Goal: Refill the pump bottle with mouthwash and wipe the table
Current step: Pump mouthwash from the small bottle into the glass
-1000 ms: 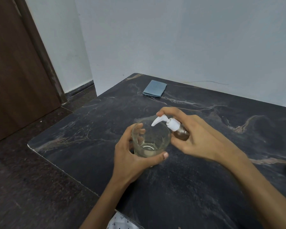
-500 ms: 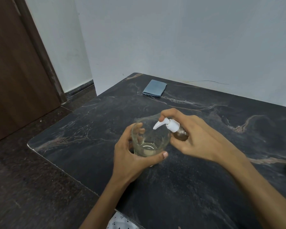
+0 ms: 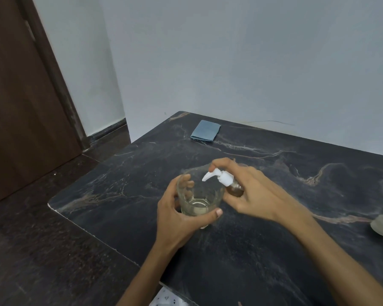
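Pump bottle (image 3: 231, 185) gripped by right hand (image 3: 259, 195), tilted over glass (image 3: 198, 195) | left hand (image 3: 177, 219) grips glass

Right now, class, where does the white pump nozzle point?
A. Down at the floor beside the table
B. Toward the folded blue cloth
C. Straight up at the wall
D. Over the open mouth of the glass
D: the right hand tilts the pump bottle so its white nozzle reaches over the rim of the glass, which the left hand holds on the table.
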`<state>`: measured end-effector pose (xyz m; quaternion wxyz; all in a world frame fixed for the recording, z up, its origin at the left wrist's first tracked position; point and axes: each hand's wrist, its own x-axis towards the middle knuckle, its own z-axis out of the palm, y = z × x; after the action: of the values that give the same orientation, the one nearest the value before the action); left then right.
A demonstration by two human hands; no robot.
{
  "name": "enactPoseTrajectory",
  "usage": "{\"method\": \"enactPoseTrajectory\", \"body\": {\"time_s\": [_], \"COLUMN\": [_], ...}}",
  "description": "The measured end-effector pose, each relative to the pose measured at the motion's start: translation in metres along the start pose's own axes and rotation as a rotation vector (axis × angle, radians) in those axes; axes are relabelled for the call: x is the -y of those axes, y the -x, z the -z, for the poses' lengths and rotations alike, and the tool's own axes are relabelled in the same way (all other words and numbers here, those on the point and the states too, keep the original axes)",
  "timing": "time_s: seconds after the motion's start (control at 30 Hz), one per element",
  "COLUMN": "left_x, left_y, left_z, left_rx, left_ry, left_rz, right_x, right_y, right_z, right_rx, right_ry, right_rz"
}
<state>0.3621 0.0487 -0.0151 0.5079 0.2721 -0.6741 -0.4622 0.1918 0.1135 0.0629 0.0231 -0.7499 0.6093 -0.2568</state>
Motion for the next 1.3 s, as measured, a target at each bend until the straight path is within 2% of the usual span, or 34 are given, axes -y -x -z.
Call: {"method": "enactPoseTrajectory", "body": {"time_s": [0.2, 0.47, 0.63, 1.03, 1.3], "left_x": [-0.001, -0.004, -0.006, -0.011, -0.009], "left_y": [0.001, 0.004, 0.006, 0.009, 0.009], "left_z": [0.001, 0.001, 0.001, 0.004, 0.004], "left_rx": [-0.021, 0.014, 0.07, -0.026, 0.002], "left_ry": [0.014, -0.05, -0.079, -0.13, -0.142], "left_rz": [-0.006, -0.013, -0.031, 0.001, 0.025], "right_x": [0.007, 0.007, 0.009, 0.025, 0.028], "right_y": [0.006, 0.038, 0.062, 0.091, 0.1], "right_z": [-0.007, -0.022, -0.021, -0.023, -0.029], "right_rx": [-0.109, -0.481, -0.655, -0.697, -0.706], "right_ry": [-0.123, -0.359, -0.382, -0.372, -0.329], "right_rz": [-0.029, -0.19, -0.227, -0.289, -0.296]}}
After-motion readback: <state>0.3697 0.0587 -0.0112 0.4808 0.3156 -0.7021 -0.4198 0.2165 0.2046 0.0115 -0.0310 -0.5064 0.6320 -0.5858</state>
